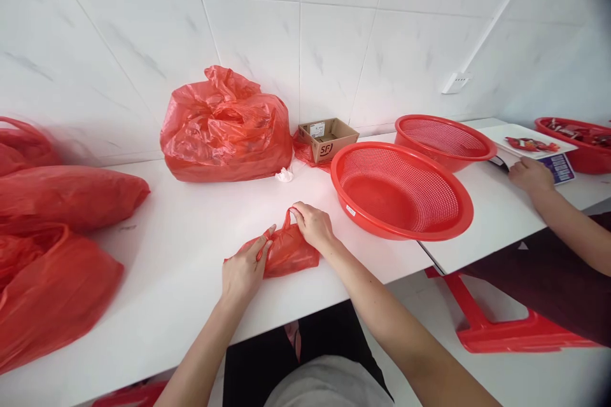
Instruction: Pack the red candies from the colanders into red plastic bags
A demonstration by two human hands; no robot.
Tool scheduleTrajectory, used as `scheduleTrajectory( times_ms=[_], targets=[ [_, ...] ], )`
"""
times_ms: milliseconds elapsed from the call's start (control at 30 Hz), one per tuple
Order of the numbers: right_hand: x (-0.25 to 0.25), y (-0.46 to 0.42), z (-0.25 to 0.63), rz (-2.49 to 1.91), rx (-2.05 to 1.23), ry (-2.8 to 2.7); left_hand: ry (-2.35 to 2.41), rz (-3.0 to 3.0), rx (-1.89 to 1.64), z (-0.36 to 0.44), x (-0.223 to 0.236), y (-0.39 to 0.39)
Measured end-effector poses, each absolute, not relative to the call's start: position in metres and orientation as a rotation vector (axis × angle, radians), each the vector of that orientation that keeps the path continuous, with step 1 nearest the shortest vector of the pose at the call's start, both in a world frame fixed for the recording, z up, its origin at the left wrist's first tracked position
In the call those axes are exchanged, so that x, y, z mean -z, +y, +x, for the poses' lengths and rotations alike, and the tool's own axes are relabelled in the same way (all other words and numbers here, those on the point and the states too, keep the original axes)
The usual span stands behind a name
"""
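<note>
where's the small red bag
In the head view, the bag sits on the table, held between left hand and right hand, left of the red colander.

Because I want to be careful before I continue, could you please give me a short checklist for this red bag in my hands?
1. Both hands on the bag: ok. The left hand and right hand both grip the small red plastic bag.
2. Handle held: ok. The right hand pinches its handle loop.
3. Bag lying smooth: not ok. It is bunched up.
4. Bag's contents: cannot tell.
5. Room beside the right hand: ok. The large red colander stands apart from it.
6. Co-worker's hand apart from the bag: ok. It is at the far right.
</note>
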State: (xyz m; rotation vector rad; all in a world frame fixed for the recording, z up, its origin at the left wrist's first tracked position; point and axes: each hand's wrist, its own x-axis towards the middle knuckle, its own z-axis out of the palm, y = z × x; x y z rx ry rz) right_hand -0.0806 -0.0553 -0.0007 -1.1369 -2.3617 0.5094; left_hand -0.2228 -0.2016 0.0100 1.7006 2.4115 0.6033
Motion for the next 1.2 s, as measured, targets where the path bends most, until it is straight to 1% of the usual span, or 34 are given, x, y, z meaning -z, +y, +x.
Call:
scheduleTrajectory(
  times_ms=[267, 433, 567, 667, 767, 867, 933, 967, 1033, 1133, 1200],
  targets=[
    [0.017, -0.055, -0.081, -1.186, -0.541, -2.438, 2.407, 1.713, -0.434, -0.218, 0.003, -0.201],
    [0.020, -0.059, -0.083, -1.209, -0.585, -2.423, 2.432, 1.657, -0.398, -0.211, 0.001, -0.201],
    [0.018, -0.052, -0.080, -1.226, -0.688, -2.356, 2.424, 1.608, -0.410, -0.217, -0.011, -0.202],
    [0.012, -0.035, -0.073, -1.243, -0.839, -2.292, 2.336, 1.645, -0.552, -0.231, -0.025, -0.215],
    [0.008, -0.016, -0.069, -1.290, -0.965, -2.223, 2.155, 1.826, -0.744, -0.235, -0.035, -0.243],
    [0.007, -0.011, -0.078, -1.334, -1.007, -2.178, 1.965, 2.028, -0.739, -0.221, -0.043, -0.269],
    [0.006, -0.016, -0.092, -1.314, -0.995, -2.172, 1.836, 2.055, -0.731, -0.209, -0.051, -0.274],
    [0.004, -0.021, -0.100, -1.285, -0.981, -2.172, 1.767, 2.009, -0.766, -0.205, -0.055, -0.271],
    [-0.005, -0.033, -0.113, -1.196, -0.957, -2.168, 1.609, 1.778, -0.963, -0.203, -0.063, -0.256],
    [-0.031, -0.053, -0.120, -1.048, -0.950, -2.130, 1.433, 1.173, -1.375, -0.208, -0.066, -0.223],
    [-0.054, -0.064, -0.117, -0.911, -1.017, -2.084, 1.422, 0.897, -1.493, -0.211, -0.065, -0.205]
  ],
)
